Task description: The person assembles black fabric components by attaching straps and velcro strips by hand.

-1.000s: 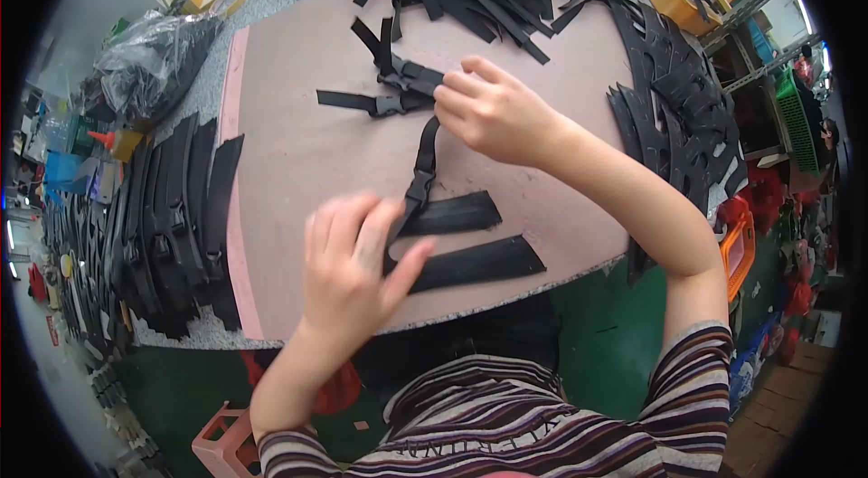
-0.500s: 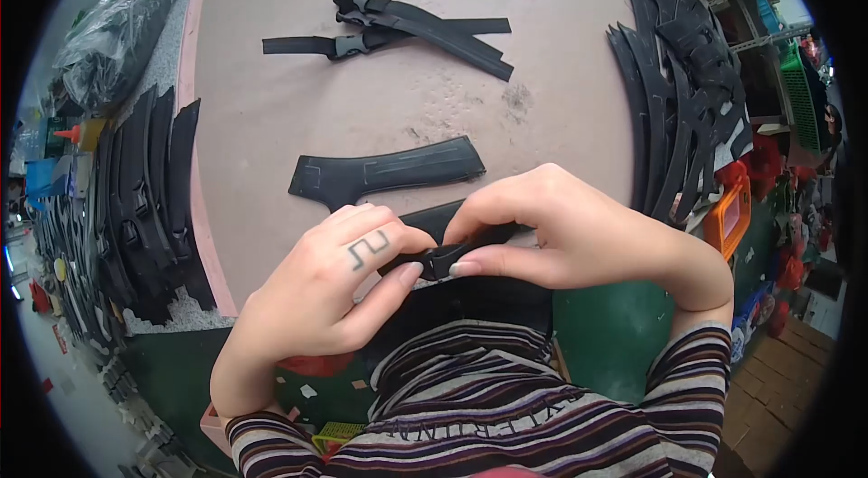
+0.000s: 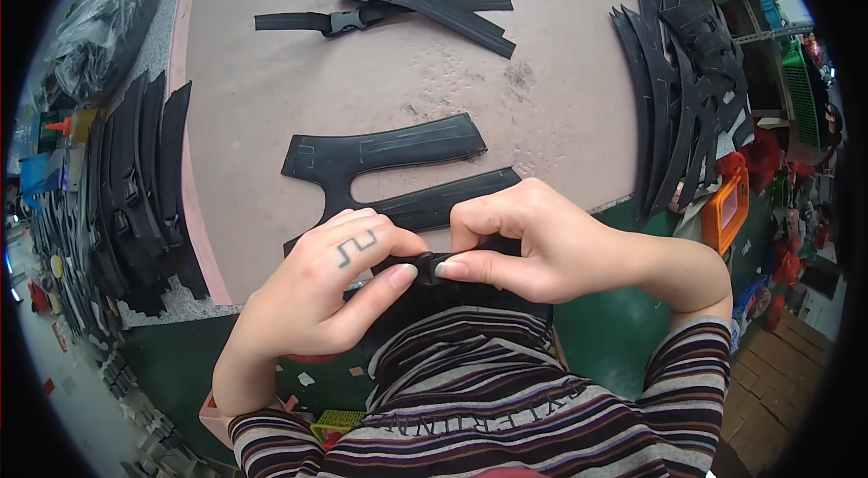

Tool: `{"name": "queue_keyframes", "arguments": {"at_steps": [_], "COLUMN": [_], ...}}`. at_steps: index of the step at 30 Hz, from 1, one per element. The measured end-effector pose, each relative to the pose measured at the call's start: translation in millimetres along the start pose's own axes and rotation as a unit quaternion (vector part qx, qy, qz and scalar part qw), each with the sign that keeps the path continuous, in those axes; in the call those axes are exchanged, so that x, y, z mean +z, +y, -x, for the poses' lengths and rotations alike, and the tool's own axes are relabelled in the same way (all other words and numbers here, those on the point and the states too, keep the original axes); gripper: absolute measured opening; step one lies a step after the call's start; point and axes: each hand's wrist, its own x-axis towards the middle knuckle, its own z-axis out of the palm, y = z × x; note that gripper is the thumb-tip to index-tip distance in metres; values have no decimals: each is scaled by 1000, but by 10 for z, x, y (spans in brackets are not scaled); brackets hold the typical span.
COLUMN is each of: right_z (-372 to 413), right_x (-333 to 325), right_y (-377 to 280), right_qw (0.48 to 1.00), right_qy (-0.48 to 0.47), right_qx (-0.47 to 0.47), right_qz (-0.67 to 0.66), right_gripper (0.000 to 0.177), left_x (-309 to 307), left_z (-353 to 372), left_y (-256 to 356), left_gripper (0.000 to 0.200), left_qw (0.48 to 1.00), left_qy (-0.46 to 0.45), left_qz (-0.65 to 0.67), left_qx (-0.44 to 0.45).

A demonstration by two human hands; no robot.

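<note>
My left hand (image 3: 330,283) pinches one side of a small black buckle (image 3: 428,268) near the table's front edge. From the other side my right hand (image 3: 533,247) grips the black strap (image 3: 499,246) by the buckle, thumb and fingers pressed together. The two thumbs are almost touching. Just beyond my hands lies a black forked piece (image 3: 416,141) with pale marking lines; its near part is hidden behind them.
Farther back on the table (image 3: 244,116) lie black straps with grey buckles (image 3: 345,21). Stacked black strips (image 3: 136,198) line the left edge, and a larger pile (image 3: 678,89) the right. An orange basket (image 3: 726,214) stands beyond the right edge.
The table and its pieces sit slightly higher in view, and more of the forked piece shows. My fingers have closed further over the buckle, which is now more covered.
</note>
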Motion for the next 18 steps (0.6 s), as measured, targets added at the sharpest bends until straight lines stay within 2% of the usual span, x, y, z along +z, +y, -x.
{"name": "queue_keyframes", "arguments": {"at_steps": [3,5,7,9,10,11,13,15,16,18], "right_z": [77,137,169,156,162,166,246,325,330,286], "right_x": [92,111,56,113,152,176,220,333,340,310], "right_y": [71,100,54,110,119,118,122,160,159,189], "right_qw": [994,994,987,993,996,998,1000,999,996,997], "right_qy": [-20,-18,-51,-40,-29,-19,-23,-17,-40,-13], "right_qx": [-8,17,97,61,39,16,-1,0,33,38], "right_qz": [-109,-106,-116,-92,-79,-64,-16,-48,-70,-64], "right_gripper": [28,27,26,25,24,23,20,19,19,18], "left_x": [-23,-22,27,78,117,94,174,300,345,325], "left_z": [95,185,208,164,153,138,247,393,442,440], "left_y": [-40,-60,-98,-55,-45,25,-6,-23,-48,-44], "left_gripper": [19,20,21,21,18,15,12,10,14,23], "left_qw": [998,995,990,975,983,986,993,990,993,994], "left_qy": [-24,-34,-12,-11,-6,-41,-24,11,19,26], "left_qz": [44,68,110,177,138,90,73,106,87,33], "left_qx": [-26,-60,-87,-136,-119,-135,-91,-87,-84,-100]}}
